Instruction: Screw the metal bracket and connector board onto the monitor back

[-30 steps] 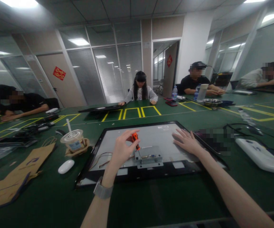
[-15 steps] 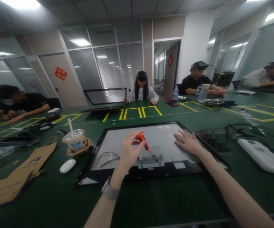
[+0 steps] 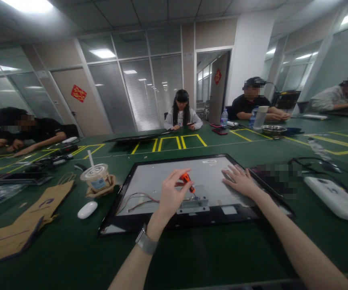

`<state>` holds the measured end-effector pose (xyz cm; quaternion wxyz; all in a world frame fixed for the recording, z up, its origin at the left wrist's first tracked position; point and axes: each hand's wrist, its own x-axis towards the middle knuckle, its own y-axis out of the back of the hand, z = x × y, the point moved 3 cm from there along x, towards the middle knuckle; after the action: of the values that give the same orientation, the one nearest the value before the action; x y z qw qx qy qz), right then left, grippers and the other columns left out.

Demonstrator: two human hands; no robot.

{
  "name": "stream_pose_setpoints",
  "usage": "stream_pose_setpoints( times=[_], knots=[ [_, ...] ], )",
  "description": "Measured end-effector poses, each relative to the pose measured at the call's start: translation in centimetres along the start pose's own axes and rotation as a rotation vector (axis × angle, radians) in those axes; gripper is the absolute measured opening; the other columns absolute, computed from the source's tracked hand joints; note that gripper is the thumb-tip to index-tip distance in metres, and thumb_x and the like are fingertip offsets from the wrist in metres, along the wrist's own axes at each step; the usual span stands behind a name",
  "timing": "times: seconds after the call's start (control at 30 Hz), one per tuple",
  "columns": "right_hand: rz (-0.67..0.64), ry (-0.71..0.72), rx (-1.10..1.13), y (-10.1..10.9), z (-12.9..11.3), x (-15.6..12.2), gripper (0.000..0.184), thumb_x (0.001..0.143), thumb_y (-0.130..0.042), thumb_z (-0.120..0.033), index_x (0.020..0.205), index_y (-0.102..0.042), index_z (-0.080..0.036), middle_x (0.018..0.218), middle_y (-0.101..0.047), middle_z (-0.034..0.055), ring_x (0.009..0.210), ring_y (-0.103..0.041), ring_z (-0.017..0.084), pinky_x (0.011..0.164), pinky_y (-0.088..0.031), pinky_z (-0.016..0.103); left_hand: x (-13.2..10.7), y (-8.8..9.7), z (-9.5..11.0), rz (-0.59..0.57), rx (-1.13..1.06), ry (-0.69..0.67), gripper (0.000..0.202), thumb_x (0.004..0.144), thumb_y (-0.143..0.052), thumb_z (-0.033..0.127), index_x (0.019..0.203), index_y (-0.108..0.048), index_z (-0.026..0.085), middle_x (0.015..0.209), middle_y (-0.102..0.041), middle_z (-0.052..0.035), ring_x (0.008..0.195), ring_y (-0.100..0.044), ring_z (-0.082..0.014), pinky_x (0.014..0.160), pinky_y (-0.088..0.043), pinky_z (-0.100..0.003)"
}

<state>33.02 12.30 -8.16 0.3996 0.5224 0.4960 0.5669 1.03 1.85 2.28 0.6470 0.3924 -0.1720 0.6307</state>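
Note:
In the head view a flat display panel (image 3: 149, 177) with a black frame and pale grey back lies on the green table. My left hand (image 3: 174, 191) pinches the orange and black handle of a screwdriver (image 3: 187, 180). The shaft slants down to the right, its tip at a metal bracket (image 3: 200, 203) near the panel's front edge; whether it sits in a screw is too small to tell. My right hand (image 3: 240, 180) rests open, fingers spread, on the right part of the panel. Thin wires (image 3: 140, 198) lie on the panel left of the bracket.
Left of the panel are a drink cup (image 3: 97, 177) with a straw, a white mouse-shaped case (image 3: 87, 210) and a brown paper bag (image 3: 30, 223). A white device (image 3: 332, 197) and black cables lie at right. Across the table, several people sit; another dark panel (image 3: 140, 137) lies there.
My left hand and the screwdriver have shifted right along the bracket. My right hand stays on the panel. Across the table, the raised black frame is no longer upright.

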Motion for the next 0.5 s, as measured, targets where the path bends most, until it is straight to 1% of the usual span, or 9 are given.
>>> stream_pose_setpoints(
  times=[0.13, 0.23, 0.33, 0.4, 0.5],
  knots=[
    [-0.018, -0.018, -0.005, 0.1, -0.2, -0.1, 0.062, 0.097, -0.033, -0.061, 0.149, -0.05, -0.031, 0.165, -0.036, 0.0066, 0.154, -0.021, 0.037, 0.119, -0.014, 0.068, -0.1, -0.2, 0.1, -0.015, 0.006, 0.016, 0.028, 0.092, -0.065, 0.027, 0.12, -0.067, 0.024, 0.101, -0.064, -0.0032, 0.09, -0.068, -0.0155, 0.072, -0.065, -0.027],
    [-0.015, -0.042, -0.008, 0.3, -0.3, -0.1, 0.061, 0.098, -0.033, -0.059, 0.148, -0.052, -0.031, 0.164, -0.037, 0.0071, 0.154, -0.023, 0.036, 0.12, -0.015, 0.067, -0.1, -0.2, 0.3, -0.021, -0.002, 0.011, 0.028, 0.092, -0.065, 0.026, 0.119, -0.068, 0.023, 0.102, -0.065, -0.0039, 0.091, -0.068, -0.0156, 0.072, -0.065, -0.026],
    [0.001, -0.084, -0.014, 0.6, -0.4, -0.2, 0.06, 0.1, -0.026, -0.054, 0.148, -0.052, -0.027, 0.165, -0.035, 0.0113, 0.153, -0.022, 0.038, 0.115, -0.017, 0.074, 0.0, -0.2, 0.5, -0.037, -0.006, 0.008, 0.027, 0.092, -0.064, 0.026, 0.119, -0.068, 0.022, 0.103, -0.066, -0.0043, 0.091, -0.069, -0.0158, 0.072, -0.065, -0.026],
    [0.038, -0.138, -0.036, 1.0, -0.3, -0.3, 0.061, 0.101, -0.022, -0.052, 0.149, -0.05, -0.025, 0.166, -0.032, 0.0137, 0.154, -0.019, 0.04, 0.111, -0.014, 0.08, 0.0, -0.2, 0.6, -0.044, -0.008, 0.011, 0.028, 0.092, -0.064, 0.026, 0.12, -0.067, 0.023, 0.104, -0.066, -0.0043, 0.091, -0.069, -0.016, 0.072, -0.065, -0.027],
    [0.087, -0.307, -0.066, 1.4, 0.0, -0.7, 0.069, 0.099, -0.02, -0.059, 0.151, -0.047, -0.023, 0.167, -0.025, 0.0166, 0.153, -0.013, 0.044, 0.107, -0.004, 0.084, 0.0, -0.2, 0.5, -0.046, -0.009, 0.029, 0.028, 0.092, -0.064, 0.026, 0.12, -0.067, 0.023, 0.104, -0.066, -0.0044, 0.092, -0.068, -0.0165, 0.073, -0.066, -0.028]
  ],
)
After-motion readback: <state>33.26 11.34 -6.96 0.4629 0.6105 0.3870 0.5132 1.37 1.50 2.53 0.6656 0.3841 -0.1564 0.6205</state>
